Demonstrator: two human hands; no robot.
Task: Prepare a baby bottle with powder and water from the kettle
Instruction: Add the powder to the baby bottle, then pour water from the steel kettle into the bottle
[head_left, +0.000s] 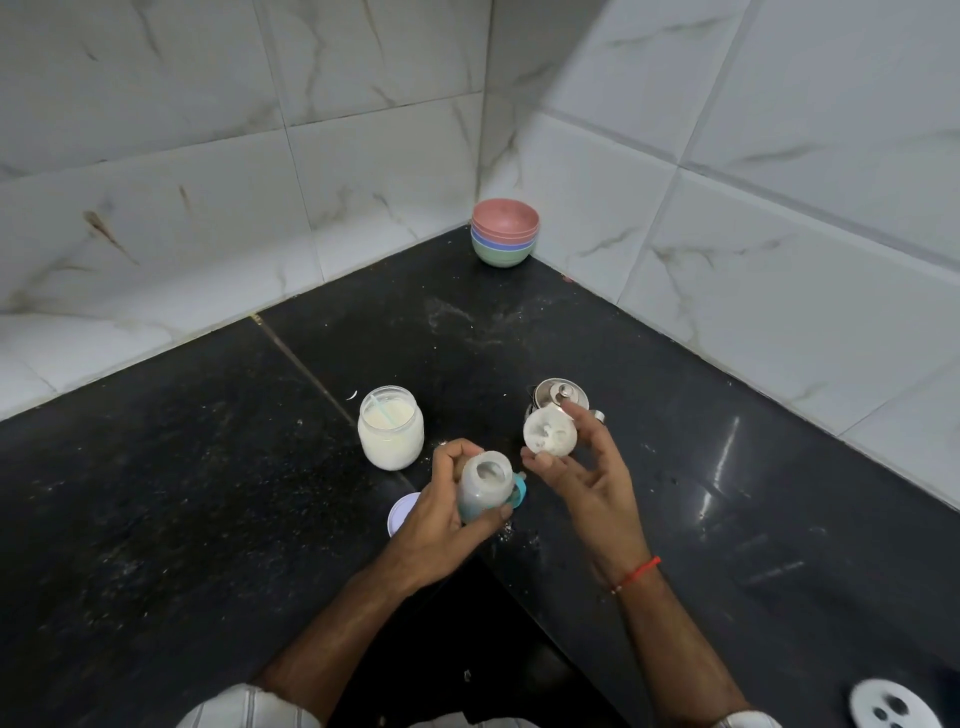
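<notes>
My left hand grips the open baby bottle, a cloudy plastic body with teal handles, its mouth facing up and white powder visible inside. My right hand holds the bottle's white teat cap by its edge, just right of the bottle and apart from it. An open glass jar of white powder with a pale scoop inside stands left of the bottle. A small steel kettle with a knobbed lid stands behind the cap, partly hidden by my right hand.
A stack of coloured bowls sits in the tiled corner. The jar's white lid lies on the black counter beside my left hand. Spilled powder dots the counter. A white drain cover shows at the bottom right.
</notes>
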